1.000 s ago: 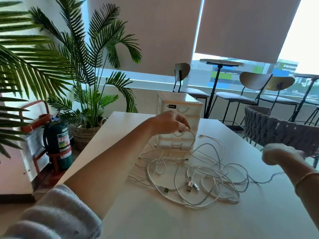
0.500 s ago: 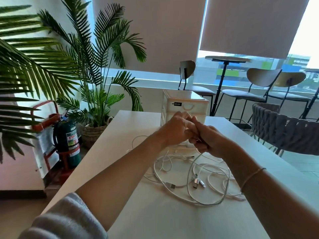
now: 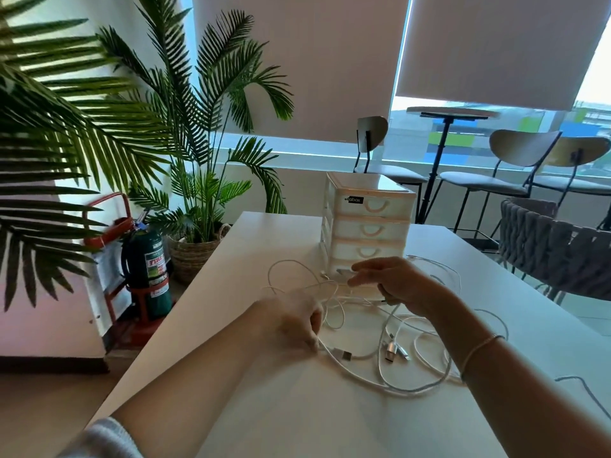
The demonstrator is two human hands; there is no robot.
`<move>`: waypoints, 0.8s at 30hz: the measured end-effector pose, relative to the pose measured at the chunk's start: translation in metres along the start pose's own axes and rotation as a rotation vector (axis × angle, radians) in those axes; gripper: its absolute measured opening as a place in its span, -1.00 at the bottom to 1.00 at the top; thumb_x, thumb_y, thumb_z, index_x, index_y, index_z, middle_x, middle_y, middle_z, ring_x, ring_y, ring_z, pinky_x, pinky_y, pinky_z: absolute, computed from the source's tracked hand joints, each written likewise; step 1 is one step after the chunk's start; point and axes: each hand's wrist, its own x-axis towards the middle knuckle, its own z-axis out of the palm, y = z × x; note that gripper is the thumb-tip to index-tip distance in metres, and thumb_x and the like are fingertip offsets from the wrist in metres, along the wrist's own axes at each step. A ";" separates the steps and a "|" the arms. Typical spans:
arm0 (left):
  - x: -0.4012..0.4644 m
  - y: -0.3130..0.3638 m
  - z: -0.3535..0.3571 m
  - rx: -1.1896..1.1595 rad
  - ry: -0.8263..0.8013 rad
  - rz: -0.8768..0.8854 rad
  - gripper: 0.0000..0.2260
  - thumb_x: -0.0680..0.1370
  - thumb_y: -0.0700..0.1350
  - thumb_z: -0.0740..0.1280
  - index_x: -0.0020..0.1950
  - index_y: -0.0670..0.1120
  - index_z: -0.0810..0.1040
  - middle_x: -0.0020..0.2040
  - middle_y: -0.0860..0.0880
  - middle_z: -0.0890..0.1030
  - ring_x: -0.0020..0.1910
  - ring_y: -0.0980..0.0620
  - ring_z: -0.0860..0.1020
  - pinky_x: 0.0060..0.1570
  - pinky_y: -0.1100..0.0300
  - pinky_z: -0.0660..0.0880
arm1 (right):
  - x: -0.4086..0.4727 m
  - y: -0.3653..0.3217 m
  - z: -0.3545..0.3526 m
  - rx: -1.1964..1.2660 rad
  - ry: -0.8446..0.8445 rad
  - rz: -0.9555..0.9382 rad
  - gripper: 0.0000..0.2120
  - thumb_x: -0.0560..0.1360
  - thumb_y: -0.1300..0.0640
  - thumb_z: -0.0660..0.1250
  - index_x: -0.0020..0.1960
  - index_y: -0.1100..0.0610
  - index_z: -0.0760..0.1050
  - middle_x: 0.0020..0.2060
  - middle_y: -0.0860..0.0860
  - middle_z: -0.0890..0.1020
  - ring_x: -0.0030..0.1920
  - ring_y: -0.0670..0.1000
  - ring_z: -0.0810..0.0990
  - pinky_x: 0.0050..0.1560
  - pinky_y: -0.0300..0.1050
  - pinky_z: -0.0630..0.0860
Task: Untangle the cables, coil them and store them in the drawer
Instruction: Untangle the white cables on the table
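Pinching one white strand at the near left of the tangle, the left hand (image 3: 299,320) anchors it while the right hand (image 3: 395,285), fingers loosely curled, appears to hold another; draw them apart slowly so no knot tightens. White cables (image 3: 380,352) sprawl in loops on the table (image 3: 264,408) just near the drawer unit (image 3: 367,226), plugs showing

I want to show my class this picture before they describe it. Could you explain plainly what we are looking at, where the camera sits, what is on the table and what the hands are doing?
There is no machine here: a person wears a camera on the head, looking forward and down at both arms. On the white table lies a tangle of white cables in front of a small plastic drawer unit, its drawers closed. The left hand grips a cable near the table. The right hand holds a cable a little higher. Nothing is coiled yet.
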 end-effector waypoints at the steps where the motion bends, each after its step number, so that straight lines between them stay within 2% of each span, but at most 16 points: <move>1: -0.001 -0.002 0.003 -0.007 0.045 0.005 -0.82 0.37 -0.08 0.49 -0.08 -0.06 0.59 -0.17 0.06 0.54 -0.20 0.12 0.48 -0.36 0.29 0.39 | -0.001 0.002 0.004 0.013 -0.003 -0.004 -0.74 0.49 0.23 0.33 0.17 0.22 0.51 -0.42 -0.02 0.61 -0.69 -0.18 0.13 -0.66 -0.36 0.12; 3: -0.001 -0.006 0.005 -0.023 0.071 0.009 -0.81 0.37 -0.09 0.48 -0.05 -0.05 0.59 -0.18 0.08 0.54 -0.19 0.12 0.50 -0.32 0.29 0.42 | -0.002 0.004 0.010 0.063 -0.013 -0.015 -0.70 0.43 0.28 0.39 0.16 0.25 0.51 -0.30 0.12 0.55 -0.67 -0.18 0.19 -0.63 -0.36 0.16; 5: -0.001 -0.006 0.005 -0.026 0.024 -0.007 -0.79 0.38 -0.12 0.47 -0.01 -0.05 0.58 -0.15 0.05 0.57 -0.18 0.11 0.51 -0.31 0.30 0.43 | -0.004 0.007 0.014 0.065 -0.044 -0.018 -0.73 0.40 0.30 0.41 0.09 0.25 0.55 -0.23 0.16 0.55 -0.59 -0.16 0.35 -0.52 -0.33 0.28; 8: -0.002 -0.006 0.007 0.021 0.020 -0.024 -0.78 0.39 -0.11 0.45 0.03 -0.05 0.60 -0.01 -0.01 0.64 -0.16 0.11 0.52 -0.22 0.26 0.48 | -0.008 0.010 0.019 -0.031 -0.147 -0.049 -0.88 0.41 0.29 0.39 -0.07 0.13 0.60 -0.20 0.09 0.64 -0.42 -0.10 0.54 -0.36 -0.26 0.35; 11: -0.002 -0.008 0.012 0.028 0.056 -0.016 -0.82 0.41 -0.03 0.42 -0.02 -0.02 0.63 -0.01 0.01 0.65 -0.12 0.09 0.56 -0.05 0.18 0.55 | -0.010 0.010 0.028 -0.063 -0.230 -0.064 -0.89 0.42 0.32 0.37 -0.11 0.15 0.59 -0.23 0.04 0.67 -0.44 -0.11 0.58 -0.36 -0.24 0.35; 13: -0.004 -0.009 0.012 0.030 0.067 -0.021 -0.86 0.42 -0.03 0.39 -0.05 -0.01 0.64 -0.04 0.03 0.65 -0.11 0.08 0.57 -0.01 0.16 0.57 | -0.012 0.008 0.037 -0.091 -0.239 -0.047 -0.89 0.44 0.35 0.34 -0.13 0.17 0.56 -0.30 -0.02 0.67 -0.47 -0.12 0.57 -0.38 -0.24 0.36; 17: -0.011 -0.008 0.002 0.057 0.035 -0.051 -0.90 0.40 -0.07 0.38 -0.13 -0.06 0.63 -0.17 0.01 0.62 -0.22 0.09 0.54 -0.19 0.23 0.49 | -0.014 0.010 0.047 -0.068 -0.227 0.005 -0.87 0.44 0.36 0.34 -0.18 0.16 0.49 -0.43 -0.05 0.64 -0.50 -0.09 0.56 -0.47 -0.27 0.43; 19: -0.017 -0.012 -0.012 -0.102 0.034 -0.072 -0.94 0.42 -0.11 0.36 -0.21 -0.08 0.59 -0.27 -0.01 0.60 -0.33 0.12 0.52 -0.25 0.26 0.46 | -0.015 0.010 0.048 -0.043 -0.206 0.011 -0.89 0.45 0.36 0.33 -0.18 0.19 0.49 -0.44 -0.03 0.63 -0.51 -0.08 0.56 -0.51 -0.28 0.45; 21: -0.026 -0.017 -0.031 -0.256 0.041 -0.083 -0.89 0.45 -0.16 0.34 -0.28 -0.10 0.52 -0.37 -0.03 0.54 -0.49 0.17 0.45 -0.42 0.37 0.40 | -0.015 0.010 0.046 0.010 -0.174 0.015 -0.88 0.47 0.36 0.31 -0.20 0.20 0.48 -0.43 0.00 0.62 -0.53 -0.09 0.55 -0.52 -0.27 0.46; 22: -0.030 -0.019 -0.039 -0.281 0.077 -0.092 -0.87 0.47 -0.17 0.33 -0.29 -0.10 0.50 -0.41 -0.02 0.49 -0.55 0.18 0.39 -0.51 0.39 0.33 | -0.015 0.009 0.045 0.033 -0.158 0.017 -0.88 0.49 0.35 0.30 -0.20 0.19 0.47 -0.41 0.02 0.62 -0.53 -0.09 0.55 -0.50 -0.26 0.46; 24: -0.036 -0.023 -0.052 -0.317 0.207 -0.129 -0.89 0.47 -0.16 0.34 -0.26 -0.11 0.51 -0.43 -0.01 0.41 -0.53 0.13 0.33 -0.55 0.34 0.25 | -0.015 0.007 0.043 0.057 -0.137 0.007 -0.89 0.51 0.33 0.28 -0.19 0.20 0.47 -0.37 0.05 0.62 -0.53 -0.09 0.54 -0.49 -0.25 0.46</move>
